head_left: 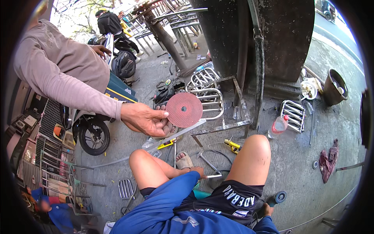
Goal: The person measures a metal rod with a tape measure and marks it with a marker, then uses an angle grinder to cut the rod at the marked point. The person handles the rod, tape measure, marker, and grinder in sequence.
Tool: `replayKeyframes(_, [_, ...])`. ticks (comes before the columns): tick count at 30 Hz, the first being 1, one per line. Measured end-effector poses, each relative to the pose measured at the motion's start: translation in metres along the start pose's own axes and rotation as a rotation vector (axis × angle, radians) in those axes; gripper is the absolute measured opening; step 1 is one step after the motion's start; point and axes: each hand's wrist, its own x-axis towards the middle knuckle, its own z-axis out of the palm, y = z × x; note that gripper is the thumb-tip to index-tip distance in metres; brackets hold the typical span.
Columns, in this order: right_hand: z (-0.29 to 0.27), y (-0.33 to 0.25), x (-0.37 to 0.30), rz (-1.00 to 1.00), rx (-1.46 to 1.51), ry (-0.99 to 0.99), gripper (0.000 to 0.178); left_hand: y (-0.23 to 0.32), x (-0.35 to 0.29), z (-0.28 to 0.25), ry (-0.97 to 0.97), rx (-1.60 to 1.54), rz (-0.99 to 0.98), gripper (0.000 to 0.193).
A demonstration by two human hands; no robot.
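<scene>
Red cutting disc sits in the middle of the frame, pinched at its left edge by another person's hand, whose grey sleeve comes in from the upper left. The seated person's left hand, low centre between the bare knees, is closed around a thin white rod. Their right hand, at the lower right, grips the handle of an angle grinder resting on the concrete floor. Just below the disc lies a yellow-handled tool. A pink plastic bottle stands right of centre, and a maroon rag lies further right.
</scene>
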Motion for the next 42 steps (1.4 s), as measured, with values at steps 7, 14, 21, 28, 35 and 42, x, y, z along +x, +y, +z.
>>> replayKeyframes(7, [0.007,-0.109,-0.011,0.22,0.71,0.01,0.034,0.017,-0.1,-0.167,0.961,-1.033,0.722,0.109])
replayKeyframes(14, [-0.02,-0.333,-0.031,-0.53,0.039,0.376,0.048,0.049,-0.194,-0.26,0.681,-1.836,0.978,0.067])
replayKeyframes(21, [-0.012,-0.658,-0.097,-1.701,-0.278,0.837,0.046,0.071,-0.174,-0.268,0.939,-1.818,1.082,0.064])
replayKeyframes(28, [0.12,-0.778,-0.196,-1.387,0.498,-0.153,0.049,0.059,-0.155,-0.21,1.166,-1.138,1.077,0.051])
replayKeyframes(35, [0.249,-0.706,-0.272,-0.998,0.293,-0.995,0.069,-0.009,-0.207,-0.253,1.97,-0.394,0.875,0.049])
replayKeyframes(42, [0.295,-0.695,-0.33,-1.279,0.069,-0.861,0.11,-0.065,-0.196,-0.231,1.648,-1.616,0.867,0.055])
